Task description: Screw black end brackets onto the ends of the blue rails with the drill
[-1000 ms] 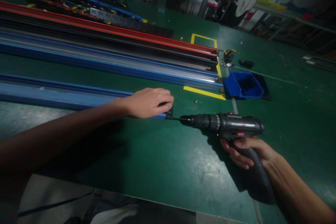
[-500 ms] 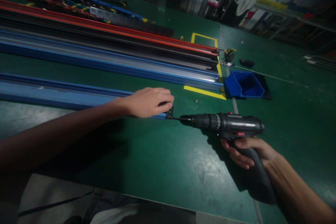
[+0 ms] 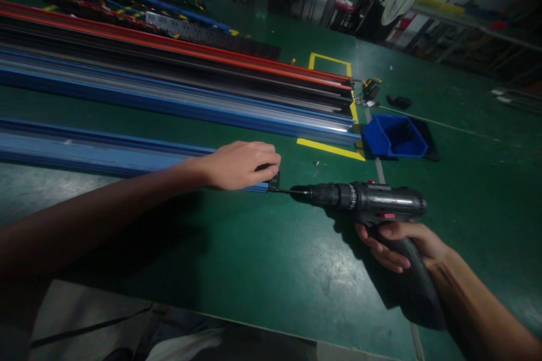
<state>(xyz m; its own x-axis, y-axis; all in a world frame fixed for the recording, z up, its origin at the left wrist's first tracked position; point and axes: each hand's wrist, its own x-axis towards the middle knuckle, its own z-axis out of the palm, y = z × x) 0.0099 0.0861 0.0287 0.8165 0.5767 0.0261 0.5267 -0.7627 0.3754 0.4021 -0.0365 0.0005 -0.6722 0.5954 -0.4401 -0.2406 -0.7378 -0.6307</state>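
At rail end [image 3: 259, 187] | left hand [image 3: 242, 165] overlaps bracket [image 3: 275, 180], grip unclear | right hand [image 3: 417, 241] grips drill [image 3: 372, 199]

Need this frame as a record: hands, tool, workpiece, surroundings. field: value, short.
left_hand: left hand over the right end of the near blue rail, fingers at the black end piece
right_hand: right hand grips the cordless drill by its handle
bit: long bit points left, tip at the black end piece; screw contact too small to tell
surface: green tabletop
beyond_rail: orange rail, yellow tape
beyond_drill: blue bin, contents unclear
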